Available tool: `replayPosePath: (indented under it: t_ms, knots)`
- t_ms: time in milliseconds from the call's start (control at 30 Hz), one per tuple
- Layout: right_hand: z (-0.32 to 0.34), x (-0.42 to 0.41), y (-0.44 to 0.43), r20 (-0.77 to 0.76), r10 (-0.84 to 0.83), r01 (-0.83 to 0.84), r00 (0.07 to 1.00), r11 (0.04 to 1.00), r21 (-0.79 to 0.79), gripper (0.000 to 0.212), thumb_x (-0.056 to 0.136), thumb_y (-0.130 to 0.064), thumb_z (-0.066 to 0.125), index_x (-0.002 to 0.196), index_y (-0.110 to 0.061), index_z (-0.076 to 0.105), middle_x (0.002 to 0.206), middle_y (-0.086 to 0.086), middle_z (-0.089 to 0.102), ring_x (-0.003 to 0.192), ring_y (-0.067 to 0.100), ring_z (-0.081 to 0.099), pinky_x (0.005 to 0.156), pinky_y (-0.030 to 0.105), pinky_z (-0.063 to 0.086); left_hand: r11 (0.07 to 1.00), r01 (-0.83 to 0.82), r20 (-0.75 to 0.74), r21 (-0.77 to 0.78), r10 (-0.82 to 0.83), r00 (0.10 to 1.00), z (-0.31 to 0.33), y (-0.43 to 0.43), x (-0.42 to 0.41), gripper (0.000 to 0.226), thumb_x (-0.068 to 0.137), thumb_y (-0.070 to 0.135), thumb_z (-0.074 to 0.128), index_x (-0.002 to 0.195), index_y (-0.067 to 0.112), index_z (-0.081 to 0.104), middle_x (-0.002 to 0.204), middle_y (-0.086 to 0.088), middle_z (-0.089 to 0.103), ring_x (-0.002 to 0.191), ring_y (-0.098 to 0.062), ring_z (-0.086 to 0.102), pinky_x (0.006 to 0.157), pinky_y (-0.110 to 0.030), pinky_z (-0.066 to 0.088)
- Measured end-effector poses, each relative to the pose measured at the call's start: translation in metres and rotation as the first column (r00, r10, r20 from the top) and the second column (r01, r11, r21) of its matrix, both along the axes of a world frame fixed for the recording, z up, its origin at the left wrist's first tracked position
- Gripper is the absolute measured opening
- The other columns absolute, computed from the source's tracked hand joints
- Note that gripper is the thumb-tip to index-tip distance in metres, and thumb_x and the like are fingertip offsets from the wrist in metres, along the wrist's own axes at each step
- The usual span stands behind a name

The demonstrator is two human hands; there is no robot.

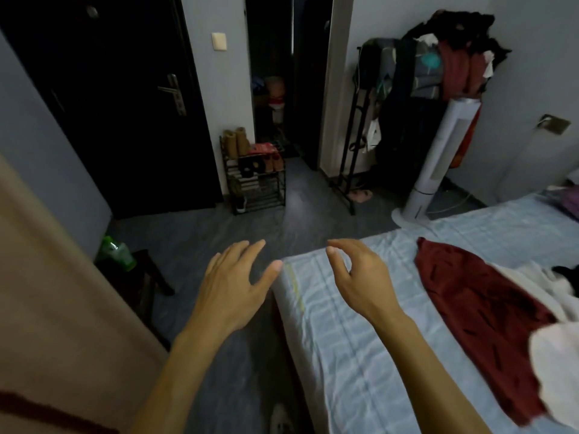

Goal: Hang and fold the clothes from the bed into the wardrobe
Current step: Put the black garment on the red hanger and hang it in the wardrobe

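Note:
A dark red garment (pixel 479 311) lies spread on the pale blue bed (pixel 360 355) at the right. White clothes (pixel 554 349) and a black piece (pixel 567 272) lie beside it near the frame's right edge. My left hand (pixel 232 286) hovers over the floor just left of the bed's corner, fingers spread, holding nothing. My right hand (pixel 360 277) hangs above the bed's corner with fingers loosely curled and empty, well left of the red garment. A tan wardrobe panel (pixel 47 308) fills the lower left.
A shoe rack (pixel 255 177) stands by the dark door (pixel 125 98). A clothes rack piled with garments (pixel 438 73) and a white tower fan (pixel 435 164) stand at the back right. A dark stool with a green bag (pixel 117 253) sits by the wardrobe.

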State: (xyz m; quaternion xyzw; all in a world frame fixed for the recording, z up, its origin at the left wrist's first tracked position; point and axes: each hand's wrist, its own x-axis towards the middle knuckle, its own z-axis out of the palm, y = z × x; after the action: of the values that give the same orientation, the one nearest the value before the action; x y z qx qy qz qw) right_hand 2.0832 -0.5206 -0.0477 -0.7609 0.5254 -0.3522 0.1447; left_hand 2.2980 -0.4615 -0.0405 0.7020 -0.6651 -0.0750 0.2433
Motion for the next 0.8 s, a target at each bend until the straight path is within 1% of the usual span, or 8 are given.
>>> replayPosePath:
  t_ms: [100, 200, 300, 400, 533, 667, 733, 800]
  knots:
    - [-0.016, 0.035, -0.066, 0.026, 0.025, -0.026, 0.999, 0.999, 0.039, 0.032, 0.097, -0.036, 0.047, 0.116, -0.017, 0.065, 0.115, -0.003, 0.065, 0.104, 0.009, 0.059, 0.084, 0.015, 0.040, 0.998, 0.002, 0.009, 0.064, -0.003, 1.000, -0.005, -0.066, 0.032, 0.091, 0.073, 0.081, 0.008, 0.147, 0.032, 0.028, 0.155, 0.004, 0.026, 0.143, -0.011, 0.018, 0.118, -0.033, 0.010]
    - [-0.013, 0.072, -0.134, 0.021, 0.022, -0.023, 1.000, 0.999, 0.036, 0.033, 0.098, -0.037, 0.045, 0.117, -0.018, 0.064, 0.115, -0.003, 0.065, 0.103, 0.010, 0.059, 0.083, 0.016, 0.041, 0.994, 0.009, 0.032, 0.110, -0.013, 0.999, 0.001, -0.132, 0.067, 0.091, 0.075, 0.082, 0.008, 0.147, 0.030, 0.027, 0.155, 0.003, 0.026, 0.143, -0.011, 0.017, 0.119, -0.034, 0.010]
    - [0.002, 0.112, -0.193, 0.030, 0.024, -0.025, 0.999, 0.999, 0.030, 0.033, 0.098, -0.036, 0.045, 0.117, -0.016, 0.064, 0.116, -0.002, 0.065, 0.105, 0.012, 0.059, 0.084, 0.017, 0.040, 0.993, 0.014, 0.033, 0.117, -0.018, 0.999, 0.007, -0.190, 0.106, 0.092, 0.075, 0.081, 0.009, 0.147, 0.028, 0.029, 0.153, 0.003, 0.029, 0.142, -0.012, 0.021, 0.118, -0.037, 0.014]
    - [0.009, 0.155, -0.243, 0.010, 0.055, -0.055, 0.998, 0.998, 0.035, 0.034, 0.098, -0.036, 0.046, 0.116, -0.016, 0.064, 0.115, -0.001, 0.065, 0.103, 0.013, 0.060, 0.085, 0.020, 0.042, 0.996, 0.002, 0.033, 0.088, -0.005, 0.999, 0.009, -0.241, 0.145, 0.090, 0.077, 0.077, 0.010, 0.144, 0.024, 0.036, 0.150, 0.001, 0.036, 0.139, -0.014, 0.028, 0.117, -0.039, 0.020]
    - [-0.001, 0.207, -0.310, -0.040, 0.054, -0.051, 0.998, 0.996, 0.069, 0.038, 0.097, -0.038, 0.046, 0.125, -0.015, 0.058, 0.124, 0.003, 0.061, 0.110, 0.017, 0.058, 0.090, 0.025, 0.042, 0.998, -0.010, 0.018, 0.068, 0.009, 1.000, 0.001, -0.312, 0.199, 0.088, 0.079, 0.076, 0.010, 0.141, 0.022, 0.042, 0.147, -0.001, 0.039, 0.138, -0.016, 0.030, 0.116, -0.037, 0.021]
    - [-0.015, 0.259, -0.374, -0.090, 0.001, 0.006, 0.996, 0.997, 0.072, 0.040, 0.098, -0.039, 0.045, 0.128, -0.016, 0.055, 0.127, 0.003, 0.059, 0.111, 0.018, 0.057, 0.091, 0.029, 0.044, 0.993, 0.067, -0.034, 0.096, -0.064, 0.997, -0.013, -0.388, 0.253, 0.076, 0.088, 0.072, 0.019, 0.143, 0.023, 0.038, 0.150, 0.000, 0.033, 0.138, -0.016, 0.028, 0.117, -0.033, 0.015]
    - [-0.018, 0.287, -0.402, -0.107, -0.027, 0.034, 0.994, 0.997, 0.062, 0.040, 0.098, -0.040, 0.043, 0.126, -0.015, 0.057, 0.124, 0.003, 0.061, 0.108, 0.018, 0.059, 0.089, 0.031, 0.046, 0.990, 0.108, -0.045, 0.089, -0.104, 0.994, -0.019, -0.426, 0.279, 0.077, 0.088, 0.073, 0.018, 0.142, 0.023, 0.039, 0.148, 0.000, 0.036, 0.136, -0.016, 0.031, 0.116, -0.035, 0.019]
    - [-0.016, 0.314, -0.427, -0.136, -0.063, 0.070, 0.989, 0.996, 0.047, 0.042, 0.098, -0.042, 0.040, 0.123, -0.015, 0.059, 0.120, 0.003, 0.062, 0.105, 0.018, 0.060, 0.087, 0.033, 0.049, 0.983, 0.155, -0.046, 0.093, -0.152, 0.987, -0.020, -0.462, 0.303, 0.084, 0.082, 0.076, 0.012, 0.141, 0.024, 0.041, 0.146, 0.002, 0.039, 0.133, -0.016, 0.035, 0.113, -0.035, 0.025]
